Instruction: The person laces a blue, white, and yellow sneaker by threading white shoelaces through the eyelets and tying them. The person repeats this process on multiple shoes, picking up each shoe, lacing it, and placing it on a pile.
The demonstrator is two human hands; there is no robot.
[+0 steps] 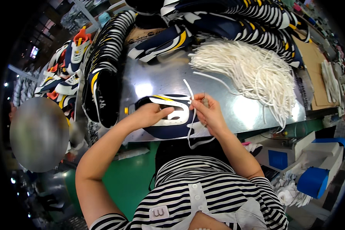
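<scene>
A navy, white and yellow shoe upper (163, 132) lies on the metal table in front of me. My left hand (150, 115) grips it from the left, with the thumb over the white eyelet part and the other fingers partly hidden beneath it. At the upper's right end, my right hand (209, 113) pinches a white shoelace (188, 89) between thumb and fingers. One end of that lace sticks up past the fingers; the rest hangs over the table's near edge. Something small and metallic shows by the right fingers, too small to name.
A heap of white laces (241, 65) covers the table's right side. Nested rows of shoe uppers (107, 46) stand at left and back, with a loose upper (163, 44) between. Finished-looking shoes (76, 53) sit farther left. A white and blue machine (314, 165) stands at lower right.
</scene>
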